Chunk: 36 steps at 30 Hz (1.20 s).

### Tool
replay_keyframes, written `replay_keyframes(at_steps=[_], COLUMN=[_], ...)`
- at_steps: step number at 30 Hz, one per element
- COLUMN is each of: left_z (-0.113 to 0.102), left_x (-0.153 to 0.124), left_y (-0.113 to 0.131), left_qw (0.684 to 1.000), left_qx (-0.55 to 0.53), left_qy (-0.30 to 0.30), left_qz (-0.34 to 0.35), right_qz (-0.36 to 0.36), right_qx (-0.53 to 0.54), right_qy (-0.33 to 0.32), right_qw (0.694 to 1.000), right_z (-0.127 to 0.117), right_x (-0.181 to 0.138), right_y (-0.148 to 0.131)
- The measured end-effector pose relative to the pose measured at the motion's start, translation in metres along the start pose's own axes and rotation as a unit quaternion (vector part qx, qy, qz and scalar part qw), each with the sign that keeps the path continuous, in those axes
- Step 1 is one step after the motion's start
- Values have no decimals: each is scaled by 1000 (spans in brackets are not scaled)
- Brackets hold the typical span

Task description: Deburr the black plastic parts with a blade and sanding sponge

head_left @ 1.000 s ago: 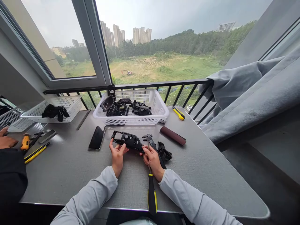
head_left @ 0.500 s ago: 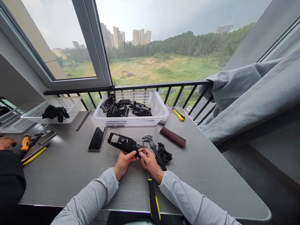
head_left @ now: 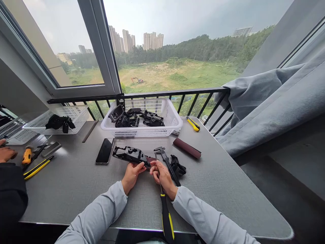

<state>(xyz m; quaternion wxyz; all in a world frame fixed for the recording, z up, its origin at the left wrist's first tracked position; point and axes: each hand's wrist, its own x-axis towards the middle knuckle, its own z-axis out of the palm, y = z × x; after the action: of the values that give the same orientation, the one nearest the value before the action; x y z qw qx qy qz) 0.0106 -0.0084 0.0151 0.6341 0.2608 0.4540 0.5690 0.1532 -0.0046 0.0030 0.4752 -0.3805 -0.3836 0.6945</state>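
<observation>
Black plastic frame (head_left: 128,155), flat, perforated

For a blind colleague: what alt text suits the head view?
Two hands at a grey table: the left hand holds a black plastic part, the right hand pinches a brown piece at its end. Nearby: a white basket, a phone, a caliper.

A matt black moulded plastic part (head_left: 129,155) is resting on a grey tabletop (head_left: 215,179) that is showing a fine woven-looking grain and a dull sheen. A glossy black phone (head_left: 105,150) is reflecting light. A white perforated plastic basket (head_left: 175,118) is looking smooth. A grey cloth curtain (head_left: 266,101) is hanging soft and matt. A reddish-brown abrasive-looking strip (head_left: 187,148) is looking rough. A smooth black-and-yellow plastic tool handle (head_left: 166,217) is shining faintly.
</observation>
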Motion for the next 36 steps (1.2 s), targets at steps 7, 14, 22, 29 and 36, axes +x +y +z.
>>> replay_keyframes(at_steps=[7,14,22,29,36], left_z=[-1,-3,1,3,1], left_x=[3,5,1,-1,0], left_y=[-4,-5,-3,-1,-2], left_qw=[999,998,997,995,994], left_qx=[11,34,71,89,93], left_qy=[37,40,16,13,26], left_qz=[28,38,41,51,59], right_qz=[-26,6,22,43,45], right_qx=[-7,-39,-87,-124,-138], right_qy=[15,-49,-89,-125,-110], right_qw=[1000,998,992,983,983], right_z=[-1,2,3,5,5], right_x=[-1,-4,-6,-8,-7], right_y=[-2,0,4,6,5])
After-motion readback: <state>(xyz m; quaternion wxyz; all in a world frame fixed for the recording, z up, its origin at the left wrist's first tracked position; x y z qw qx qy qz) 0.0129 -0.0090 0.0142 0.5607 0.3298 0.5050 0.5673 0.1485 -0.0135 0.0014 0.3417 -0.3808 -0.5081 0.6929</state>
